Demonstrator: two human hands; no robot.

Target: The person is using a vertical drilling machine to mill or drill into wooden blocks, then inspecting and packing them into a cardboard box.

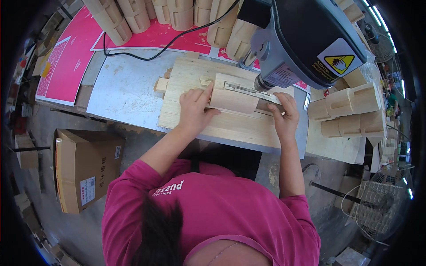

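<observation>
A pale curved wooden piece (234,99) lies on a wooden jig board (208,122) under the grey drill press head (306,40). My left hand (194,108) presses against the piece's left end, fingers on its top edge. My right hand (284,113) holds its right end, just below the drill chuck (262,83). A metal guide strip (248,90) runs along the jig behind the piece.
Stacks of similar notched wooden pieces stand at the back (133,15) and on the right (350,111). Pink printed sheets (75,48) and a black cable (151,55) lie on the metal table (120,88). A cardboard box (84,166) and a wire fan (377,204) sit on the floor.
</observation>
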